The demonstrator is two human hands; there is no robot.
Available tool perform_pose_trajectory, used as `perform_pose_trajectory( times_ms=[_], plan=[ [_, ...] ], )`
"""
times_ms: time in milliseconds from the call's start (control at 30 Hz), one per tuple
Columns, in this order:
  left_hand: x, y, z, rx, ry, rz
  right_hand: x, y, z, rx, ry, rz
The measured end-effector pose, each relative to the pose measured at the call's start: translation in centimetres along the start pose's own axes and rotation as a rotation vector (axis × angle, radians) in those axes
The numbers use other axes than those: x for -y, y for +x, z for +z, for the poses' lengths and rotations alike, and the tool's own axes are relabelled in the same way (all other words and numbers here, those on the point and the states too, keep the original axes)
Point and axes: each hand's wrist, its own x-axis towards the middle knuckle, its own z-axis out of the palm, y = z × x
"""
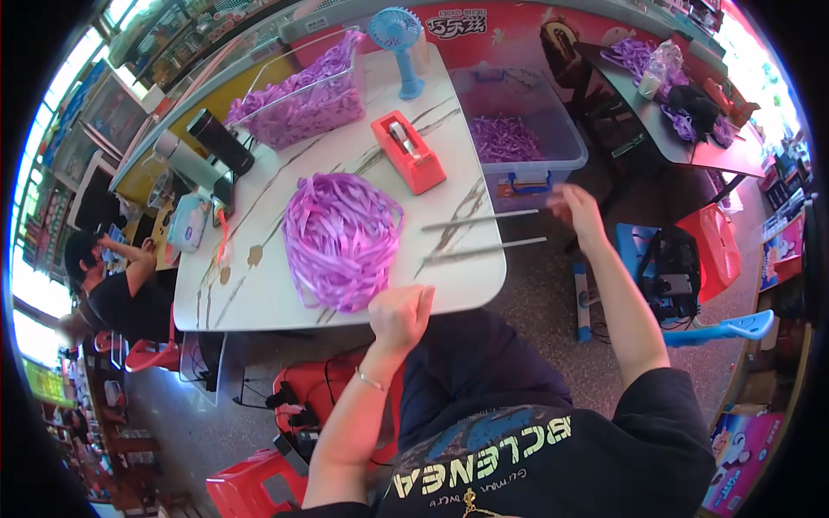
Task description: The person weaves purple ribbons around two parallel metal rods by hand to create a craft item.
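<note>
A big loose bundle of purple ribbon (341,237) lies in the middle of the white marble-look table (259,285). My left hand (399,315) is a closed fist at the table's near edge, right beside the bundle; what it holds I cannot make out. Two thin grey rods (484,236) lie on the table's right side and stick out past its edge. My right hand (577,211) is raised just beyond the rods' far ends, fingers pinched together; whether it grips the upper rod is unclear.
A red tape dispenser (408,151) and a blue handheld fan (399,47) stand behind the bundle. Clear bins of purple ribbon sit at the table's back (302,95) and on the floor to the right (518,129). A seated person (121,285) is at left. Red stools stand below.
</note>
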Motion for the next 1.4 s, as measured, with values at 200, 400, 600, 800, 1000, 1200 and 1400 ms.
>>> perform_pose_trajectory(
  times_ms=[200,400,600,800,1000,1200,1400],
  plan=[
    [0.5,0.0,0.5,-0.032,0.047,0.027,-7.0,-13.4,-3.7,0.124,-0.369,0.257],
    [1.2,0.1,0.5,0.009,0.006,-0.072,-8.8,-21.2,-4.8,0.112,-0.113,0.425],
    [1.2,0.1,0.1,0.019,-0.113,-0.178,-9.5,-24.8,-6.2,0.170,-0.179,0.475],
    [1.2,-0.1,-0.3,0.050,-0.120,-0.194,-9.3,-24.5,-7.1,0.205,-0.167,0.450],
    [1.6,0.1,0.2,0.051,-0.173,-0.204,-7.1,-23.0,-7.8,0.137,-0.208,0.429],
    [2.1,0.3,0.7,-0.011,-0.160,-0.205,-4.8,-21.8,-10.3,0.099,-0.205,0.308],
    [1.2,-0.1,0.6,-0.046,-0.225,-0.135,3.1,-21.9,-7.3,-0.145,-0.156,-0.118]
  ],
)
